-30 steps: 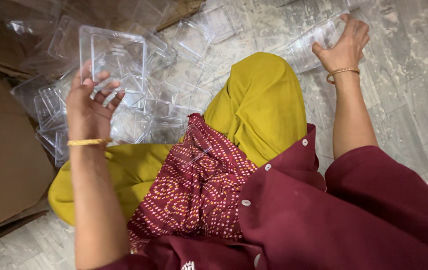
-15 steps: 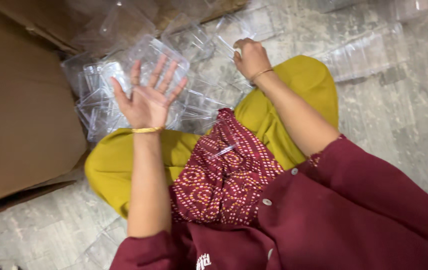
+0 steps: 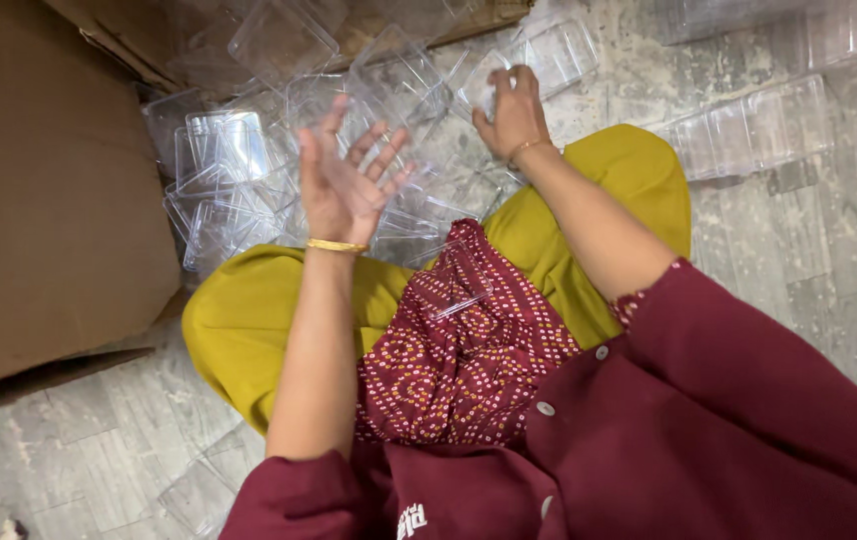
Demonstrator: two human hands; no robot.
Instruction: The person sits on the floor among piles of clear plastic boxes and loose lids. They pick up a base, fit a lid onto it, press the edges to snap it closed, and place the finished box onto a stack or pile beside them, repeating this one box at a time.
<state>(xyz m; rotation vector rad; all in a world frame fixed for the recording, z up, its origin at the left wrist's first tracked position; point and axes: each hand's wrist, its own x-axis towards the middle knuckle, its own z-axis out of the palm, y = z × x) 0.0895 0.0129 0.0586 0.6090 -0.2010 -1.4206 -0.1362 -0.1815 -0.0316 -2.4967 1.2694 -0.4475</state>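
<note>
A heap of clear plastic boxes and lids (image 3: 239, 170) lies on the floor in front of my crossed legs. My left hand (image 3: 349, 185) hovers over the heap, palm up, fingers spread, holding nothing. Just beyond its fingertips sits a clear square box (image 3: 399, 85). Further right, my right hand (image 3: 514, 110) reaches past my yellow-clad knee, fingers curled on the edge of a clear plastic box (image 3: 479, 90). A thin clear lid (image 3: 459, 285) rests on the red patterned cloth in my lap.
A large brown cardboard box (image 3: 49, 200) stands at the left, against the heap. Rows of nested clear boxes (image 3: 749, 130) lie on the grey tiled floor at the right, with more (image 3: 829, 30) at the top right. Another clear piece (image 3: 199, 490) lies by my left elbow.
My left hand has let go of the clear box it held up and now shows an open palm. My right hand has come in from the far right to the middle of the heap.
</note>
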